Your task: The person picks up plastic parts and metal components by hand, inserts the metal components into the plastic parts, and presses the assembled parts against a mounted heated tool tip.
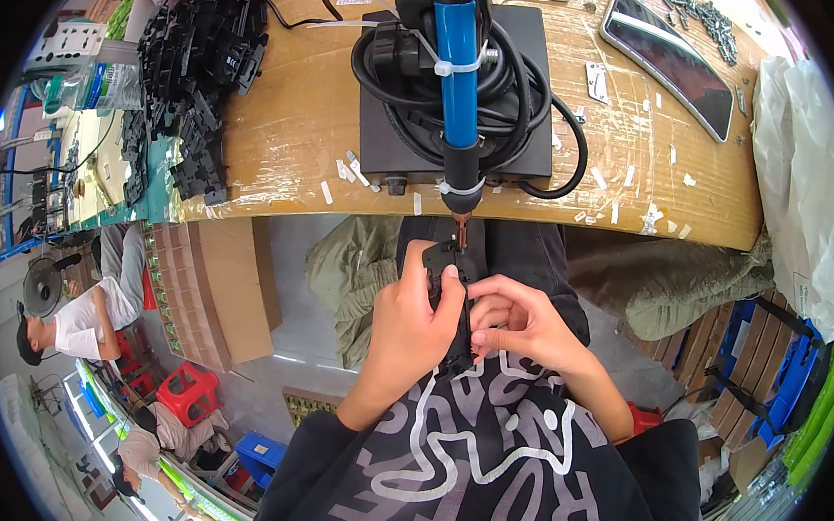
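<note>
A long, narrow black plastic part [461, 339] is gripped in my left hand [412, 319], its thumb lying along the top face. The part is just past the table's near edge, above my lap. Over its far end hangs the coppery tip [462, 233] of a blue-and-black upright tool [457, 74]; whether tip and part touch, I cannot tell. My right hand [525, 327] is at the part's right side, with bent fingers and thumb closed against its edge. Some of the fingertips there are hidden.
Coiled black cable [529, 97] lies on the tool's dark base [385, 155]. A heap of black plastic parts [196, 70] sits at the left of the table [281, 150]. A phone [672, 66], small metal pieces [699, 16] and a white plastic bag [799, 167] are on the right.
</note>
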Demonstrator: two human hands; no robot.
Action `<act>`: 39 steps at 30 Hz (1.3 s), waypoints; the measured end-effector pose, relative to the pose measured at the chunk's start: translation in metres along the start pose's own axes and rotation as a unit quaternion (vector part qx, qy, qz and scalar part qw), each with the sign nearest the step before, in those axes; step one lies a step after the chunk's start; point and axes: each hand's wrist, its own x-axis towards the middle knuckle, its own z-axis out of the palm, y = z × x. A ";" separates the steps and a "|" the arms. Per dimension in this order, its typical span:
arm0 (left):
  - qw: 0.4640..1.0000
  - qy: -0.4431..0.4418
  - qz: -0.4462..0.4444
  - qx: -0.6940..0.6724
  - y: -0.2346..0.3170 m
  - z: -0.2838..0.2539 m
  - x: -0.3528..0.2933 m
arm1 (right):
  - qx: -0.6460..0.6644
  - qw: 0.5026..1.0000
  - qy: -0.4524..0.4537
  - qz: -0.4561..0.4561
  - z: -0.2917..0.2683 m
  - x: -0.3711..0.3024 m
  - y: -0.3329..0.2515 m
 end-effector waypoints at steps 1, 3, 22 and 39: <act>1.000 -0.003 -0.003 0.004 0.001 0.000 0.000 | 0.003 1.000 0.000 -0.003 0.000 0.000 0.001; 1.000 0.006 0.002 0.004 0.001 0.000 -0.002 | 0.005 1.000 -0.005 -0.007 0.001 -0.001 0.002; 0.957 0.215 -0.062 -0.184 -0.094 -0.043 0.003 | -0.230 0.685 0.596 -0.349 -0.079 -0.096 0.031; 0.868 0.471 0.065 0.142 -0.138 -0.153 0.075 | -0.252 0.460 0.714 -0.464 -0.162 -0.152 -0.030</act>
